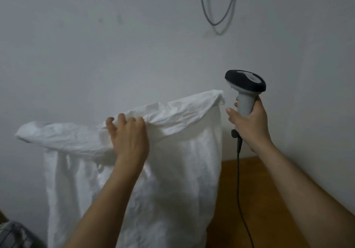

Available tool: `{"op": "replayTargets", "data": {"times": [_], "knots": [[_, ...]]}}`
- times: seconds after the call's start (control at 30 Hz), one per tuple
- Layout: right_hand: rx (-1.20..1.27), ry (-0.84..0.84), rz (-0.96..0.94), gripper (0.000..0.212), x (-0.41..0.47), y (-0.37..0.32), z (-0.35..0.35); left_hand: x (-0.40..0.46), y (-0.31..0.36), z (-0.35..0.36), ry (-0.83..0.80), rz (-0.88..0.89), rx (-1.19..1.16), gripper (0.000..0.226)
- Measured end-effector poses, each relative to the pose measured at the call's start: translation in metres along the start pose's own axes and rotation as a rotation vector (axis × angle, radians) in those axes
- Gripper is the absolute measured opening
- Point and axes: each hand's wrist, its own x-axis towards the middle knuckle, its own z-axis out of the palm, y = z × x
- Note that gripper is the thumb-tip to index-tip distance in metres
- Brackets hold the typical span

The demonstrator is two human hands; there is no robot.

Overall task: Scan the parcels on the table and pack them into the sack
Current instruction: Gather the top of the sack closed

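Note:
A large white woven sack [172, 180] stands upright in front of me, its rolled rim crumpled along the top. My left hand [128, 136] grips that rim near the middle, fingers curled over the fold. To the right of the sack, my right hand [249, 125] holds a barcode scanner [245, 86] by its grey handle, the black head up and pointing left toward the sack's top corner. The scanner's black cable [239, 180] hangs down from the handle. No parcels are visible.
A brown wooden table [255, 199] shows at the lower right, behind the sack. A plain grey wall fills the background, with a grey cable loop [217, 17] hanging at the top. A dark striped object [13, 236] sits in the bottom left corner.

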Motion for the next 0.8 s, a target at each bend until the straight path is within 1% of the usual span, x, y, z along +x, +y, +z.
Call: {"op": "replayTargets", "data": {"times": [0.03, 0.07, 0.13, 0.23, 0.27, 0.33, 0.4, 0.5, 0.57, 0.63, 0.73, 0.8], "knots": [[-0.005, -0.017, -0.002, 0.055, 0.004, 0.005, -0.008, -0.002, 0.011, 0.000, -0.047, -0.080, 0.021, 0.027], [-0.016, -0.035, -0.004, 0.055, 0.009, 0.010, -0.016, -0.004, 0.023, 0.000, -0.055, -0.131, 0.020, 0.028], [-0.038, -0.074, -0.004, 0.056, 0.018, 0.020, -0.033, -0.011, 0.050, -0.001, -0.021, -0.175, 0.031, 0.036], [-0.035, -0.112, -0.013, 0.054, 0.031, 0.033, -0.059, -0.016, 0.081, 0.000, 0.044, -0.214, 0.065, 0.074], [-0.026, -0.119, -0.012, 0.052, 0.034, 0.038, -0.067, -0.018, 0.090, 0.002, 0.069, -0.217, 0.061, 0.083], [-0.014, -0.140, 0.007, 0.051, 0.040, 0.048, -0.080, -0.029, 0.106, 0.005, 0.133, -0.191, 0.039, 0.091], [-0.007, -0.164, 0.023, 0.050, 0.044, 0.055, -0.089, -0.041, 0.121, 0.009, 0.186, -0.134, 0.011, 0.090], [0.012, -0.187, 0.042, 0.048, 0.048, 0.065, -0.097, -0.052, 0.137, 0.010, 0.278, -0.058, -0.012, 0.083], [0.029, -0.186, 0.061, 0.048, 0.047, 0.071, -0.099, -0.055, 0.146, 0.010, 0.374, 0.038, -0.032, 0.077], [0.030, -0.180, 0.087, 0.048, 0.046, 0.077, -0.102, -0.056, 0.157, 0.011, 0.457, 0.153, -0.101, 0.070], [0.019, -0.167, 0.125, 0.039, 0.042, 0.086, -0.110, -0.060, 0.179, 0.018, 0.502, 0.329, -0.243, 0.053], [-0.014, -0.154, 0.167, 0.033, 0.037, 0.095, -0.119, -0.064, 0.196, 0.027, 0.498, 0.417, -0.327, 0.045]]}}
